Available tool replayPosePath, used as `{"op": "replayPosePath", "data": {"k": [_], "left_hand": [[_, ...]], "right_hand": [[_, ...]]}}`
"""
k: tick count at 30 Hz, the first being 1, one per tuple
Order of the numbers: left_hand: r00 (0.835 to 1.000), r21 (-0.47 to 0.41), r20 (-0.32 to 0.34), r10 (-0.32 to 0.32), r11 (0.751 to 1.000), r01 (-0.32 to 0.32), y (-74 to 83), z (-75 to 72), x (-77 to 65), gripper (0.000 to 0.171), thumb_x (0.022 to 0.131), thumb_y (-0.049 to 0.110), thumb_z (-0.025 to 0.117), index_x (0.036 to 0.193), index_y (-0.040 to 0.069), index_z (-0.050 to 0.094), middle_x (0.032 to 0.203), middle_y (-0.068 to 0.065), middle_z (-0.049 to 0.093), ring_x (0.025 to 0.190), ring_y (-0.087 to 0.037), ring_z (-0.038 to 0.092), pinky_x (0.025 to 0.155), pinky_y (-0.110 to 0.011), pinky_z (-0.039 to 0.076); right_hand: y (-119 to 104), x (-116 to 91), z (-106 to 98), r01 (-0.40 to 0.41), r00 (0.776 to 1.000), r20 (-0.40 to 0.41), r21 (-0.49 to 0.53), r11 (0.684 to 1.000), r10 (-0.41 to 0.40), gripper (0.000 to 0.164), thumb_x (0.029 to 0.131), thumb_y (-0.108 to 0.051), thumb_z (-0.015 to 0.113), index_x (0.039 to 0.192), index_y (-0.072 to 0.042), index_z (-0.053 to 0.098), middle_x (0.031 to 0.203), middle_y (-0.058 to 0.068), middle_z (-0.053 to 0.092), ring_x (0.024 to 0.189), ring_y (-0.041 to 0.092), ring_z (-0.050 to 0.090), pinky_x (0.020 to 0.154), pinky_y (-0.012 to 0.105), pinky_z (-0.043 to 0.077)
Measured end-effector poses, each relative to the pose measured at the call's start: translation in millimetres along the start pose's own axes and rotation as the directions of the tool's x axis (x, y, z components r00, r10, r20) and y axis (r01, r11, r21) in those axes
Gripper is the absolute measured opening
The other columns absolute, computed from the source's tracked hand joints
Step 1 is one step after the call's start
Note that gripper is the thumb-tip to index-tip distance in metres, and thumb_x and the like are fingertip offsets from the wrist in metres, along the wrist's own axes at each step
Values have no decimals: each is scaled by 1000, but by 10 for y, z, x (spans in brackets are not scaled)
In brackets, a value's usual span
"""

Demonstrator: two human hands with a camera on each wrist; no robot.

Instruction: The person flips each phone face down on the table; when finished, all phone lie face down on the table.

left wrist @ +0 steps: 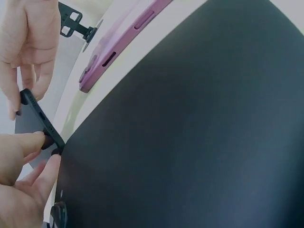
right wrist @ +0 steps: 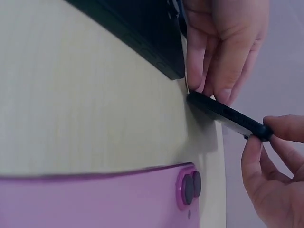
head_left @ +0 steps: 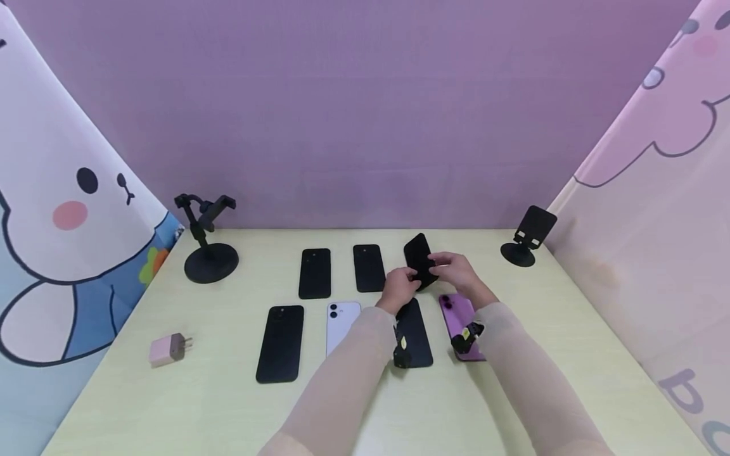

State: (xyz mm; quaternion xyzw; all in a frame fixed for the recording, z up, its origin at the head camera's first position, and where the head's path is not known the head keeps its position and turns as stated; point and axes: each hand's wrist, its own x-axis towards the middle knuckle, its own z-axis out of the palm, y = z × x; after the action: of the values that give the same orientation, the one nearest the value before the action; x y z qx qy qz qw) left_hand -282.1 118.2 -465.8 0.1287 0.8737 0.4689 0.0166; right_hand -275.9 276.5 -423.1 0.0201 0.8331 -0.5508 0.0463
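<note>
Both hands pinch one dark smartphone (head_left: 419, 256), tilted up from the table in the back row. My left hand (head_left: 398, 288) grips its lower left corner, and my right hand (head_left: 456, 273) holds its right side. In the right wrist view, the phone's bottom edge (right wrist: 228, 113) spans between the fingers of the two hands. Beneath my left wrist lies a large black phone (head_left: 415, 335), which fills much of the left wrist view. A purple phone (head_left: 456, 315) with two camera lenses lies partly under my right wrist.
Two black phones, one farther left (head_left: 315, 273) and one nearer (head_left: 369, 268), share the back row. In front lie another black phone (head_left: 280, 344) and a lilac phone (head_left: 341, 323). A pink charger (head_left: 167, 349), a black arm stand (head_left: 210, 261) and a small folding stand (head_left: 531, 235) stand toward the sides.
</note>
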Motion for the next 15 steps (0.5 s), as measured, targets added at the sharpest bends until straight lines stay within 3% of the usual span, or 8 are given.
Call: {"op": "replayPosePath", "data": {"k": [10,12,15], "left_hand": [[997,-232,-78,-20,973,1,61,34,-31,24,92,11,69,114,3,72,107,-9,71,99,-20,66,77,-24,52],[996,-300,-82,-43,954,17,77,44,-28,24,92,12,69,114,5,73,107,-8,71,95,-19,67,74,-23,52],[994,-426,-72,-84,904,46,106,60,-13,23,92,12,69,114,7,73,105,-7,70,86,-16,67,69,-23,54]], "right_hand": [[5,-4,10,16,1000,-15,146,989,-14,41,95,3,55,135,14,47,125,33,50,96,21,60,81,28,53],[0,-10,13,14,1000,-11,178,984,-12,41,96,4,52,135,15,45,124,33,50,93,18,61,82,28,53],[-9,-12,15,15,1000,-8,216,976,-13,40,98,4,49,136,15,44,124,30,52,93,15,61,84,29,53]]}}
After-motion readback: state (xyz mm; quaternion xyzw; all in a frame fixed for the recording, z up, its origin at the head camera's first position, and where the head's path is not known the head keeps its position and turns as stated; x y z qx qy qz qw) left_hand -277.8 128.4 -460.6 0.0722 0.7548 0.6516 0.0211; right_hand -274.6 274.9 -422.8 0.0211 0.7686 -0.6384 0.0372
